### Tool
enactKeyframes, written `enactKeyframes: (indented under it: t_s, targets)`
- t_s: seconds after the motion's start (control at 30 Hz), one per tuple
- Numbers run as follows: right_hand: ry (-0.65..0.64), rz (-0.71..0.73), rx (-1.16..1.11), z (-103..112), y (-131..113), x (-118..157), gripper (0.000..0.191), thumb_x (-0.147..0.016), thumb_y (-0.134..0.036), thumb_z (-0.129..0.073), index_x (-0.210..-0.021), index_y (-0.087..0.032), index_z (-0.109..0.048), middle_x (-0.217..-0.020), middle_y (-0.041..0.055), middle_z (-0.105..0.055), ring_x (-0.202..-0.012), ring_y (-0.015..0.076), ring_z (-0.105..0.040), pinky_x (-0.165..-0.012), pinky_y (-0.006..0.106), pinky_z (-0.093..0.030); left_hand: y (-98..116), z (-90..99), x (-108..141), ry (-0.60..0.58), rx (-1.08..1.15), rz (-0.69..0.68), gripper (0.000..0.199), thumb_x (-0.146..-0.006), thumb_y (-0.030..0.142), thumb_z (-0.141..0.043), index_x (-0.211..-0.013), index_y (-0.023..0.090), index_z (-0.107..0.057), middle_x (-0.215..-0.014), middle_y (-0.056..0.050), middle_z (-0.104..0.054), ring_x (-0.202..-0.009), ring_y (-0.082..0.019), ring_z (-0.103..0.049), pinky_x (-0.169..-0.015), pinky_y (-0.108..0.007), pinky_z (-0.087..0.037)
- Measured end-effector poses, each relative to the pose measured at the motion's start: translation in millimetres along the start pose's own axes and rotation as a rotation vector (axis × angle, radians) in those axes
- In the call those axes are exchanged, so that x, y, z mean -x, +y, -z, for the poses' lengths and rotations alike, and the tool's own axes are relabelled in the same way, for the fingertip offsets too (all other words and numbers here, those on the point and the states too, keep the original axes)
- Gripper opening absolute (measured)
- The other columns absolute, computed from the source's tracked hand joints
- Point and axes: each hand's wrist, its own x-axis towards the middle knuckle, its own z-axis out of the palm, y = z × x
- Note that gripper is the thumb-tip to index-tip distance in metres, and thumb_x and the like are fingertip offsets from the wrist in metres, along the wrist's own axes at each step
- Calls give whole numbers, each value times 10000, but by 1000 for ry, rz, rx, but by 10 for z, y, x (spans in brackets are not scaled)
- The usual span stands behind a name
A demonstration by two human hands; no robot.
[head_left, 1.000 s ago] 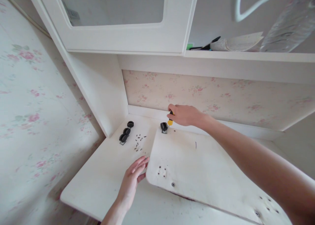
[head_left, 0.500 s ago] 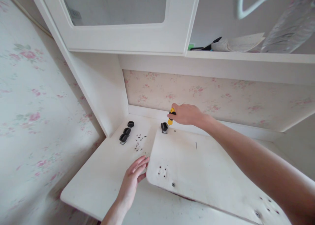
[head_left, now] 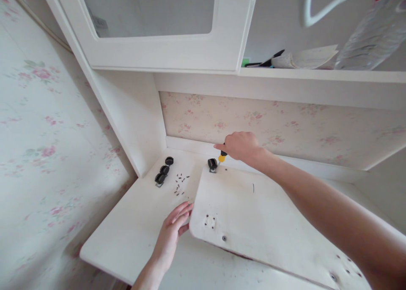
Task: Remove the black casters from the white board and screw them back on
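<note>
My right hand [head_left: 241, 147] is closed round the handle of a yellow and black screwdriver [head_left: 221, 158]. The screwdriver leans, its tip down at the metal plate of a black caster wheel [head_left: 212, 163]. That caster sits on the far left corner of a white board [head_left: 247, 214]. My left hand [head_left: 175, 222] rests with fingers stretched out against the board's left edge. Screw holes [head_left: 209, 221] show at the board's near left corner. Several loose screws [head_left: 180, 184] lie left of the board, beside a row of black casters [head_left: 164, 170].
The board lies on a white desk [head_left: 127, 239]. Above hangs a cabinet door [head_left: 165, 51] with a glass pane. On the open shelf [head_left: 317, 73] stand papers [head_left: 307, 57] and a clear plastic bottle [head_left: 371, 40]. Floral wallpaper [head_left: 34, 154] covers the wall at left.
My right hand has turned on the screwdriver handle, which tilts further to the right, and the forefinger points out more. My left hand keeps its place at the board's edge.
</note>
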Motion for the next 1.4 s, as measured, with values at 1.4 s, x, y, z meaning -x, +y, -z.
enactKeyframes:
  t_s: [1.4]
  targets:
    - [252,-368,-1147,-1109,-95,1622,406,-862,-612,-523,-959,-245,-664,-561,-27,-597,-541,141,-564,-523,235,-421,109,-21,-105,41,242,-39,404,-879,425,-600,-1249,267,-632,-1495,-66,-448,-1331,-290,-454,-1052,-428,-416]
